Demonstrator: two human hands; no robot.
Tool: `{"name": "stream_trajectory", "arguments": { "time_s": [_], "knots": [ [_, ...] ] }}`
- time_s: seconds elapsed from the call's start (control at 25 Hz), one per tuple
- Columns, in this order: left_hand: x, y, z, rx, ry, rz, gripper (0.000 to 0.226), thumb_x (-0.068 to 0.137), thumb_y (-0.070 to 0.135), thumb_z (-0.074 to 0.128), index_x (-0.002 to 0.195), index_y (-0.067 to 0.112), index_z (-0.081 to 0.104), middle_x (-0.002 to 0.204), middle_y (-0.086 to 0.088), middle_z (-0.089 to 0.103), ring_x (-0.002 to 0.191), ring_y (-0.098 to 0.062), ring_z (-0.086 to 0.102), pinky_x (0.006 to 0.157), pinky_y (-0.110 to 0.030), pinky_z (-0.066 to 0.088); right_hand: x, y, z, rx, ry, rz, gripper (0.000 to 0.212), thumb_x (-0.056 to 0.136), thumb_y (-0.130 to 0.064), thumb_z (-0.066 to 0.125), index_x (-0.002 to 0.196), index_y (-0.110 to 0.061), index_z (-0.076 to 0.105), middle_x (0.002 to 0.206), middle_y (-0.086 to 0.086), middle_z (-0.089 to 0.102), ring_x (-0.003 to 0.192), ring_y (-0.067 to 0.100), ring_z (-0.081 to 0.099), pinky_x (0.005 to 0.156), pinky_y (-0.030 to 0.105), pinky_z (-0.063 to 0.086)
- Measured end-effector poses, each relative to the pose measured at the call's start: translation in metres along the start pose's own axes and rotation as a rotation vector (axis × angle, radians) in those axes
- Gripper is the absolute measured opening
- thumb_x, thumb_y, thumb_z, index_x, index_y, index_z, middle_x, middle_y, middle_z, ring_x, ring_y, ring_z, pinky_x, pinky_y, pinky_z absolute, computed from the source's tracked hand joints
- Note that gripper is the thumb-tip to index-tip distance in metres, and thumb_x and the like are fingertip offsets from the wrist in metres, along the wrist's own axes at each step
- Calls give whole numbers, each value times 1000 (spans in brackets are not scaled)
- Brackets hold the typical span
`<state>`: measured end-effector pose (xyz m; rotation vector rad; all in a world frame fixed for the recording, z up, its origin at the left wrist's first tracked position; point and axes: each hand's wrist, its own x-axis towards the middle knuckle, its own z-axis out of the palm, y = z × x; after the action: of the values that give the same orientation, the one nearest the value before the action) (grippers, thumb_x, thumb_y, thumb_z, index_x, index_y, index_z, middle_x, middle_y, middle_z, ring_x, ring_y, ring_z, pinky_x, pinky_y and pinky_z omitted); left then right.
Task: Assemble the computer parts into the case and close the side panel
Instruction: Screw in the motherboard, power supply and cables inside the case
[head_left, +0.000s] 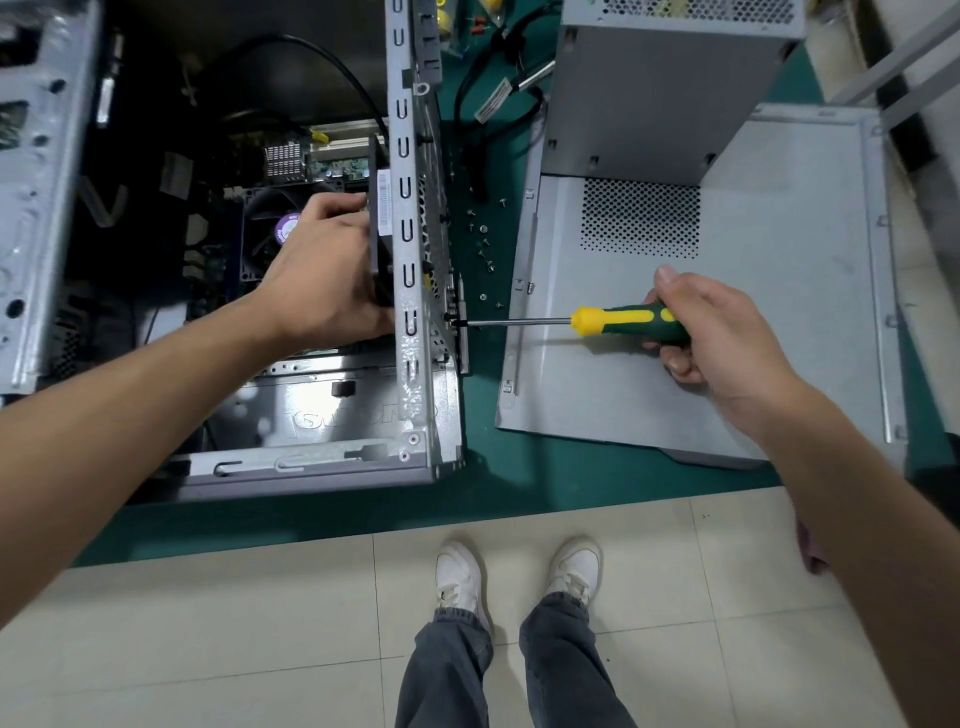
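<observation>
Just inside the rear wall of the open grey sheet-metal computer case (415, 291): left hand (322, 275), fingers curled round a flat black boxy part (378, 223), pressing it up against that perforated wall, likely to keep its holes lined up while being fastened. Past the knuckles, a black fan with a purple label (283, 228) seated on the board.

Across the wall from that hand: right hand (717, 332), wrapped tight round the green-and-yellow plastic handle of a screwdriver (623, 322), thumb laid along the top. Slim steel shaft held level, tip meeting a small dark screw (453, 321) on the wall's outer face; probably driving it into the held part.

Beneath the right hand: detached flat grey metal side panel (779, 291), dull and smooth, with a patch of punched round holes, lying on the green mat (488, 467). Between the two hands, beyond the shaft: small bright loose screws (485, 244) scattered on the mat. Panel not yet fitted; closing comes later.
</observation>
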<state>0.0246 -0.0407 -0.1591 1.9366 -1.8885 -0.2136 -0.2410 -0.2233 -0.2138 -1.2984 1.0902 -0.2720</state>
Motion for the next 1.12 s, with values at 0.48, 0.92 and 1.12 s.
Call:
{"name": "stream_trajectory", "arguments": {
  "time_s": [0.48,0.92,1.12],
  "knots": [
    [-1,-4,0,37,-41,-14,13,71,48,45,72,43,34,69,-1,56,76,-35,63,91,-35,28,1,-7,-4,115,-85,65,17,84,-33,66,84,-18,57,68,5,55,48,14,40,41,22,28],
    [-1,-5,0,41,-39,1,10,73,45,45,73,41,36,67,-2,60,73,-34,65,87,-33,27,5,-12,-11,265,-209,37,11,80,-13,67,84,-22,61,75,3,55,52,14,44,43,23,35],
    [-1,-5,0,34,-50,-23,15,73,47,46,67,46,32,68,11,48,76,-33,64,88,-27,24,7,-14,-6,-101,-103,9,33,90,-45,65,76,-15,70,65,11,64,43,14,45,37,19,33]
  ]
}}
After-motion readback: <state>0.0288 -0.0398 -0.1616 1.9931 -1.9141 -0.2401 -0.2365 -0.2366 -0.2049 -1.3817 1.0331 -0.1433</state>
